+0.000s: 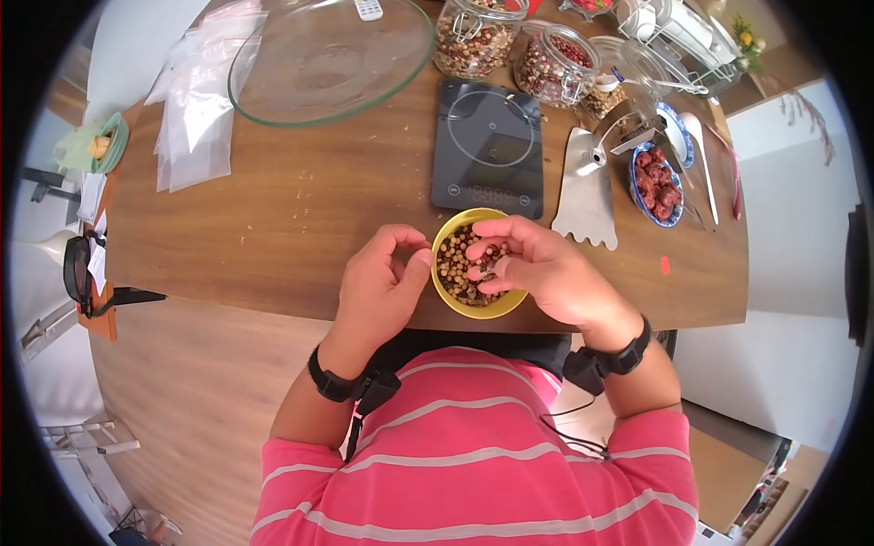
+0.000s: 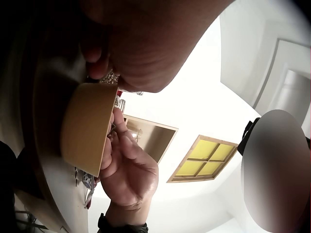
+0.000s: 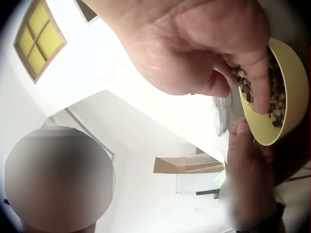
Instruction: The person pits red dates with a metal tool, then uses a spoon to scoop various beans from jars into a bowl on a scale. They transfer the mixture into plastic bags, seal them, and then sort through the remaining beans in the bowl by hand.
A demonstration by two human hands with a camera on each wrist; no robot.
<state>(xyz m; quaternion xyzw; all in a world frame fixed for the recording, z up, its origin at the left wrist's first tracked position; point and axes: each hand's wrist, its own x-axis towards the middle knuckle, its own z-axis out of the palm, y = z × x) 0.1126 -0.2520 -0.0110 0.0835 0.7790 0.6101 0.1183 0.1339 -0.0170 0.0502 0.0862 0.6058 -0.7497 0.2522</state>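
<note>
**Right fingers in the yellow bowl, left hand at its rim**

Your right hand (image 1: 560,275) has its fingers partly curled inside the yellow bowl (image 1: 484,312), with a few small round pieces (image 1: 455,259) caught between thumb and fingertips. Your left hand (image 1: 378,284) is loosely curled at the bowl's left rim, thumb near forefinger; cannot tell whether it grips.

The bowl, holding brown and tan pieces, is at the near edge of the surface (image 1: 300,218), just on your side of the black scale (image 1: 490,132). To its right: a metal scraper (image 1: 584,196), then a blue-and-white bowl (image 1: 635,202) of dark red lumps (image 1: 657,182). Beyond the scale: glass jars (image 1: 473,44). Far left: a large glass dish (image 1: 339,68) and clear plastic bags (image 1: 196,127).
</note>
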